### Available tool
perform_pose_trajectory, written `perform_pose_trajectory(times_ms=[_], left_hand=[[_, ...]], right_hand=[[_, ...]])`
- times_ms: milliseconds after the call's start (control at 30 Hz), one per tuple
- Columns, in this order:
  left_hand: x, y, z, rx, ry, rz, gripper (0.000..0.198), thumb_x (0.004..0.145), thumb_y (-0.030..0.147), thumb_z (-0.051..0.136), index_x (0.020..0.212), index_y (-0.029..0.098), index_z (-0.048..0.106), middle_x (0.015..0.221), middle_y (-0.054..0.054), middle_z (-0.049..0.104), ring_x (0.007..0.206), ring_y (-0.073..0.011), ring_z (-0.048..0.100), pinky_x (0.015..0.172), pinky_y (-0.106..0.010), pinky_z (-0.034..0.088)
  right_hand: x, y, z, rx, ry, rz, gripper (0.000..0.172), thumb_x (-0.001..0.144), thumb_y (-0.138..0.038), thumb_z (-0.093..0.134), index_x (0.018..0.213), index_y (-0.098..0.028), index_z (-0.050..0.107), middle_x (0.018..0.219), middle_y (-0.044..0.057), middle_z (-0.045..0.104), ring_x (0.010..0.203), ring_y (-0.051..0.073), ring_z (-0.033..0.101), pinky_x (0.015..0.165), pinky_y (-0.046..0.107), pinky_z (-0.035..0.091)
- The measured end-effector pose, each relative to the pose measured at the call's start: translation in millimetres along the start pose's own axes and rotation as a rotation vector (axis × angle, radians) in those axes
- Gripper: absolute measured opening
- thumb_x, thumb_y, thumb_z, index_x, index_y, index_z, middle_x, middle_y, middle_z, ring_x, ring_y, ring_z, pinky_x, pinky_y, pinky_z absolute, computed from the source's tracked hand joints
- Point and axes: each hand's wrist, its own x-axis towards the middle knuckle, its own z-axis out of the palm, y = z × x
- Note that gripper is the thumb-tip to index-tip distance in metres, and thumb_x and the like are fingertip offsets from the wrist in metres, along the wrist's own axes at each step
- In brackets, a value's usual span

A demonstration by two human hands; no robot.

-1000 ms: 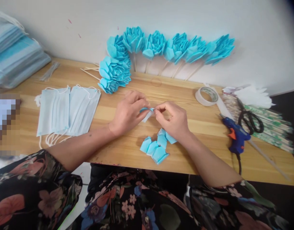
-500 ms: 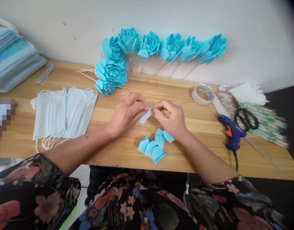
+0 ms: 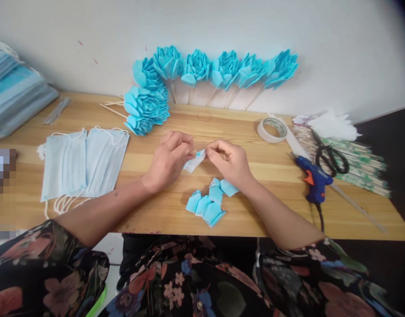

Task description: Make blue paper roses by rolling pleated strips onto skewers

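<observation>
A small folded piece of blue and white fabric point(image 3: 193, 164) hangs between my two hands above the middle of the table. My left hand point(image 3: 169, 160) is closed in a pinch at its left edge, though the fingertips partly hide the contact. Thumb and forefinger of my right hand point(image 3: 229, 162) pinch its upper right corner. Just in front of my right hand lie several folded blue petals point(image 3: 205, 206), loosely bunched on the wood.
Blue fabric flowers point(image 3: 196, 68) on sticks lean against the wall and lie at the back. Face masks point(image 3: 65, 165) lie left, beside a bagged stack point(image 3: 20, 103). At right are a tape roll point(image 3: 271, 130), a blue glue gun point(image 3: 313, 176), scissors point(image 3: 332, 160) and wrapped sticks point(image 3: 361, 169).
My hands have drawn slightly apart, and more of the fabric piece shows between the fingertips. The whole view has shifted a little. The petals on the table have not moved.
</observation>
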Motion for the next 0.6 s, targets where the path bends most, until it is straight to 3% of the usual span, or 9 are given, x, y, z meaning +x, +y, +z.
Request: perform_pose_trajectory(times_ms=[100, 200, 433, 600], left_hand=[[-0.4, -1.4, 0.2, 0.004, -0.002, 0.0, 0.018, 0.1, 0.022, 0.051, 0.083, 0.021, 0.058, 0.095, -0.004, 0.064, 0.089, -0.0182, 0.054, 0.08, -0.035, 0.042], [-1.2, -3.3, 0.7, 0.034, 0.004, 0.026, 0.018, 0.1, 0.023, 0.052, 0.084, 0.021, 0.059, 0.095, -0.004, 0.064, 0.089, -0.0179, 0.054, 0.08, -0.034, 0.041], [-2.5, -2.8, 0.6, 0.048, 0.023, 0.084, 0.017, 0.1, 0.025, 0.055, 0.085, 0.022, 0.063, 0.099, -0.003, 0.063, 0.09, -0.0183, 0.053, 0.079, -0.034, 0.039], [-1.9, -2.8, 0.6, -0.033, 0.005, 0.036, 0.016, 0.099, 0.026, 0.056, 0.085, 0.021, 0.062, 0.097, -0.004, 0.064, 0.091, -0.0181, 0.056, 0.081, -0.034, 0.043]], right_hand=[[1.9, 3.8, -5.0, 0.12, -0.008, 0.061, 0.023, 0.094, -0.036, 0.055, 0.099, -0.021, 0.071, 0.083, 0.002, 0.074, 0.078, 0.017, 0.069, 0.074, 0.033, 0.056], [1.8, 2.1, -6.7, 0.106, 0.064, 0.011, 0.028, 0.093, -0.037, 0.058, 0.115, -0.022, 0.067, 0.09, 0.002, 0.074, 0.083, 0.018, 0.069, 0.079, 0.035, 0.056], [-5.9, -13.1, 0.6, -0.204, -0.01, -0.307, 0.038, 0.088, -0.026, 0.063, 0.126, -0.026, 0.06, 0.104, 0.005, 0.073, 0.098, 0.023, 0.067, 0.093, 0.042, 0.053], [-5.6, -10.4, 0.3, -0.238, 0.008, -0.313, 0.037, 0.09, -0.02, 0.059, 0.126, -0.026, 0.061, 0.097, 0.003, 0.072, 0.095, 0.022, 0.066, 0.092, 0.042, 0.052]])
